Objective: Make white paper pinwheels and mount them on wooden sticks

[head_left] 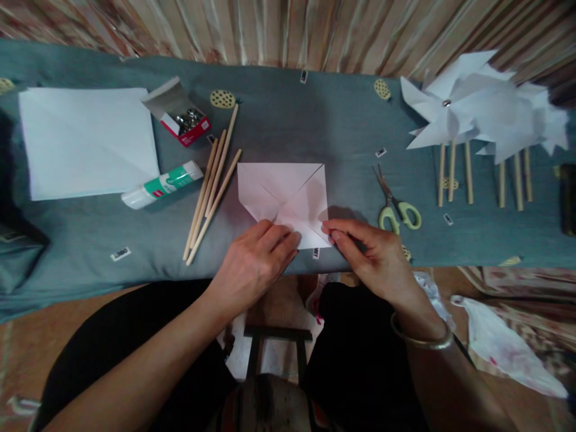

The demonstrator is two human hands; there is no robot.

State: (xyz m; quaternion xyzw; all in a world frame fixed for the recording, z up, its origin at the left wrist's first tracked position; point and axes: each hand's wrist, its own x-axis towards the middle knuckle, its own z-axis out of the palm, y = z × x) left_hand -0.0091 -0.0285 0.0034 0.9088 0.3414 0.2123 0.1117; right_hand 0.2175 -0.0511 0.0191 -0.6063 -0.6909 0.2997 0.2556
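Observation:
A white paper square (292, 186) with slits running in from its corners lies on the cloth-covered table before me. My left hand (260, 257) is closed on its lower left part, where a corner appears drawn in toward the middle; my fingers partly hide that spot. At the lower right corner, my right hand (371, 252) pinches the paper's edge between thumb and forefinger. To the right of this hand, scissors (392, 204) with pale green handles lie partly spread. Several wooden sticks (216, 186) rest just left of the paper.
Left on the blue-grey tablecloth (288, 114) are a stack of white paper (90, 144), a glue tube (162, 185) and a red box (182, 117) of metal fasteners. White paper pinwheels (468, 108) on sticks lie at the right. A pleated curtain (270, 33) hangs behind.

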